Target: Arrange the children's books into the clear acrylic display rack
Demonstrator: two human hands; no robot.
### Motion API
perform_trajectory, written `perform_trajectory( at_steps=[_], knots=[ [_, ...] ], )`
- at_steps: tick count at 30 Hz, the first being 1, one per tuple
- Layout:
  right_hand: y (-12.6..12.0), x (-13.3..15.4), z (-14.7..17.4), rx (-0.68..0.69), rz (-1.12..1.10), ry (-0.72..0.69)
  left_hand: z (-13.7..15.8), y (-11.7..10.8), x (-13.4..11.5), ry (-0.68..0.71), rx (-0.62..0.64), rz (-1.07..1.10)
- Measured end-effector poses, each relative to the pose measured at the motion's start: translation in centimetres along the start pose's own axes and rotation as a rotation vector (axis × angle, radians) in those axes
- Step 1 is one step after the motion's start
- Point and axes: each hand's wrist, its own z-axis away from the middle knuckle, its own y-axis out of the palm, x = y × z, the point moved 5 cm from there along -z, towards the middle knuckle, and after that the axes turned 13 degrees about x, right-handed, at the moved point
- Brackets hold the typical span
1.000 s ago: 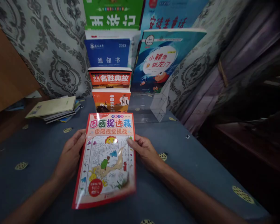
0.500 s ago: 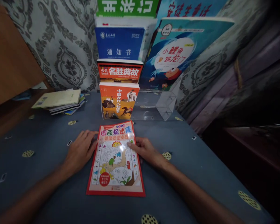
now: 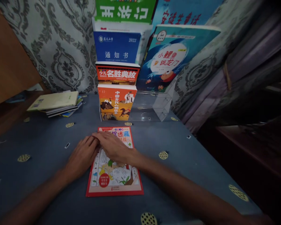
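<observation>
A red-bordered picture book with a colourful cover lies flat on the table. Across its upper left part rests my right hand, fingers stretched toward the left edge and covering some of the title. My left hand lies on the tablecloth along the book's left edge, palm down, fingers stretched forward. The fingertips of both hands meet near the upper left of the cover and partly hide each other. Neither hand has lifted the book.
Behind the book stands a clear plastic rack holding several upright books, among them an orange book and a teal book. A stack of books lies at the back left. Patterned cloth hangs behind.
My right hand has moved left from the book's right edge across the cover to my left hand. The left hand stays beside the left edge. The view has shifted slightly.
</observation>
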Motion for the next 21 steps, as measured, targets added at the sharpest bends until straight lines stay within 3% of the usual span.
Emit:
perform_trajectory(
  at_steps=[3,6,15,21],
  knots=[
    [0.8,-0.8,-1.5,0.031,-0.002,0.004,0.0,0.0,0.1,0.003,0.019,-0.024],
    [1.0,-2.7,-1.0,0.034,0.044,0.069,0.0,0.0,0.0,0.022,0.031,-0.047],
    [-1.4,-10.7,6.9,-0.181,-0.014,0.32,0.0,0.2,0.2,-0.007,0.037,-0.028],
    [-2.0,-11.3,8.3,-0.188,-0.039,0.283,-1.6,-0.3,-0.7,0.121,0.055,-0.028]
  ],
)
